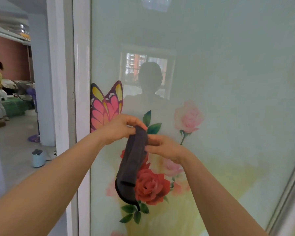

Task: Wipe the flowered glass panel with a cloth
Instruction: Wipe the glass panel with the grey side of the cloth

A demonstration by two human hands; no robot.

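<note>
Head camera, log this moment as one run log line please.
stage: pre-wipe | left hand: grips cloth top | right hand: pinches cloth edge | dark cloth: hanging, folded | flowered glass panel: not yet wiped

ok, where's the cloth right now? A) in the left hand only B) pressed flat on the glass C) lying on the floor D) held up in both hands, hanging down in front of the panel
D: the left hand and right hand both pinch the top of the dark cloth, which hangs in front of the flowered glass panel.
</note>
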